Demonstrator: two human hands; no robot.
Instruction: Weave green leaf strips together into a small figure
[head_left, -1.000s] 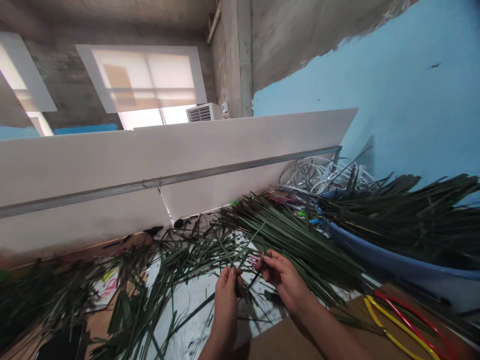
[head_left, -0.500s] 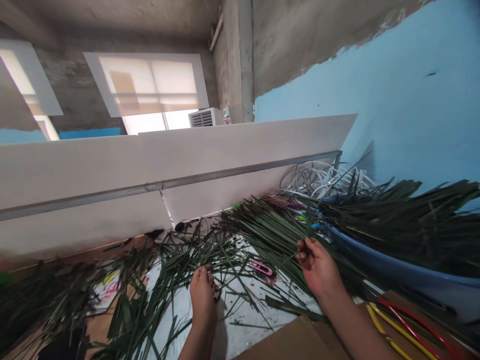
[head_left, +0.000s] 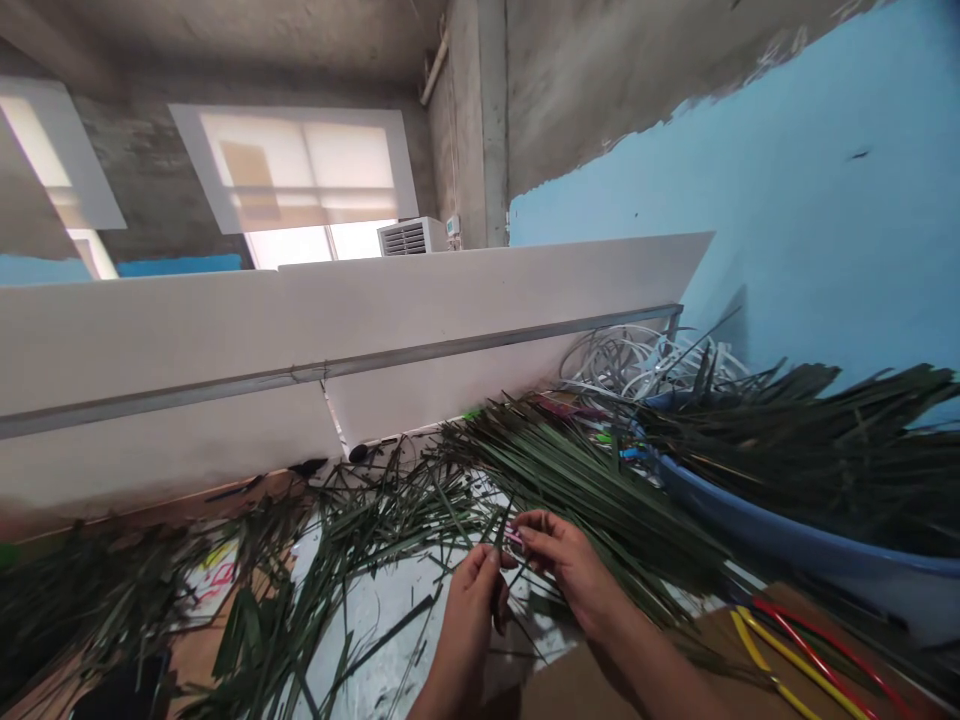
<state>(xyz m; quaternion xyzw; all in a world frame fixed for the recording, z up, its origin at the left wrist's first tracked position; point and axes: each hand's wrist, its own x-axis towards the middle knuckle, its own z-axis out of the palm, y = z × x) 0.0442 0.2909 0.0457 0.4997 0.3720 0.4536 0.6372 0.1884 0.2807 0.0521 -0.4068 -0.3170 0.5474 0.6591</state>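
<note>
The bare left hand [head_left: 472, 592] has slim, jointed fingers and a gently rounded back, narrowing to a slender wrist and an uncovered, smooth-looking left forearm [head_left: 448, 672] that is cut off by the bottom edge of the view. The bare right hand [head_left: 568, 562] is built alike, slim-fingered and broader across the knuckles than at the wrist, with a longer uncovered stretch of tapering right forearm [head_left: 649, 655]; finer details, such as the nails, are too small to tell.
</note>
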